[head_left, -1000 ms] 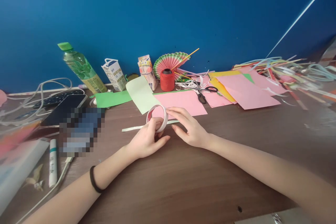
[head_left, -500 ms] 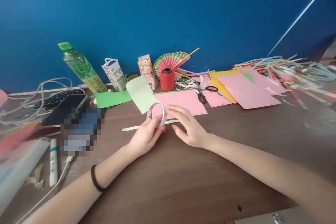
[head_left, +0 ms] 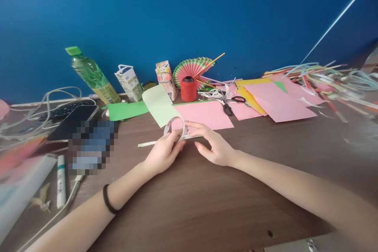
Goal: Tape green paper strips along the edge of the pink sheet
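Note:
My left hand (head_left: 163, 152) grips a white roll of tape (head_left: 176, 128), holding it upright on edge just above the brown table (head_left: 206, 204). My right hand (head_left: 212, 144) rests beside it on the right, and its forefinger and thumb touch the roll's outer edge where the tape end is. A thin pale paper strip (head_left: 147, 143) lies on the table under the hands. Behind the roll lies a pink sheet (head_left: 206, 115) and a pale green sheet (head_left: 158, 104).
Against the blue wall stand a green bottle (head_left: 90, 74), a small carton (head_left: 128, 83), a red thread spool (head_left: 188, 89) and a paper fan (head_left: 191, 69). Scissors (head_left: 227, 104) lie on coloured sheets; paper strips pile at the right (head_left: 325, 80). Cables, a phone and a glue stick (head_left: 60, 181) lie at the left.
The roll has turned more edge-on in my left hand. My right fingers have closed in on its rim. Both arms stay in nearly the same place.

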Motion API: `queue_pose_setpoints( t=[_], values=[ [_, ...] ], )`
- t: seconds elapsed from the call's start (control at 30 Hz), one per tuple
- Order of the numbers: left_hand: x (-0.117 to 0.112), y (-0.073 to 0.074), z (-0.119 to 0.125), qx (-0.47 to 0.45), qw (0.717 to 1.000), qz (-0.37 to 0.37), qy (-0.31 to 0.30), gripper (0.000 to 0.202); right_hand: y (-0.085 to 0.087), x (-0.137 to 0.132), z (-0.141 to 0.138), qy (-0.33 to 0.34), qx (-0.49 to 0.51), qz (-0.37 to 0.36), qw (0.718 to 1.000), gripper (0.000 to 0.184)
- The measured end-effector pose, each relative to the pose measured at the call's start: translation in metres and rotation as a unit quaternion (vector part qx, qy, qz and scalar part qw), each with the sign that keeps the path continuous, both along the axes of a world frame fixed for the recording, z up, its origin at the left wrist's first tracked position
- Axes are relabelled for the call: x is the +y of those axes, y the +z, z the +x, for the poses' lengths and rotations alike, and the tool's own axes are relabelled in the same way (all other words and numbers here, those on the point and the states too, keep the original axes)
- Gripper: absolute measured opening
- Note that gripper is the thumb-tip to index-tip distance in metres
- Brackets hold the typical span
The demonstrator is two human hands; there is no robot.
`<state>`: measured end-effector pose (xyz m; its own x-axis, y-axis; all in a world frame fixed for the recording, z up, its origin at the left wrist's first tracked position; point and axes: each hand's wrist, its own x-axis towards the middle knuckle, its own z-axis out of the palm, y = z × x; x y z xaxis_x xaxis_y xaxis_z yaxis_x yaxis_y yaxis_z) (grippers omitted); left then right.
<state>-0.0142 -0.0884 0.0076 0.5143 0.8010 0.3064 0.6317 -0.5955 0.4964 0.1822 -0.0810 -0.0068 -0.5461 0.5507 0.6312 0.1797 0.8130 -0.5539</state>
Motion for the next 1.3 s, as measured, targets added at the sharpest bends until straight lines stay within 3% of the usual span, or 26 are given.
queue_pose_setpoints(
  t=[0.17,0.47,0.67,0.83,1.17,1.3],
  values=[
    [0.000,-0.001,-0.001,0.016,1.000,0.011,0.012,0.024,-0.001,0.001,0.000,-0.032,0.013,-0.006,0.999,0.049],
    [0.004,-0.002,0.000,0.039,0.999,0.009,0.031,0.023,-0.002,0.001,-0.004,-0.065,0.018,0.059,0.996,0.025],
    [0.004,-0.003,0.002,0.069,0.997,0.037,0.029,0.020,-0.007,0.000,-0.006,-0.112,-0.008,0.028,0.993,0.007],
    [0.003,-0.003,0.003,0.079,0.995,0.063,0.027,0.022,-0.007,-0.004,-0.008,-0.106,-0.002,0.004,0.994,0.010],
    [0.000,0.002,0.003,0.013,0.999,-0.012,0.041,0.023,-0.003,-0.005,-0.010,-0.076,-0.033,-0.007,0.997,0.011],
    [0.000,0.003,0.003,-0.001,0.999,-0.029,0.041,0.024,-0.004,-0.005,-0.010,-0.105,-0.056,0.018,0.993,0.008]
  ],
)
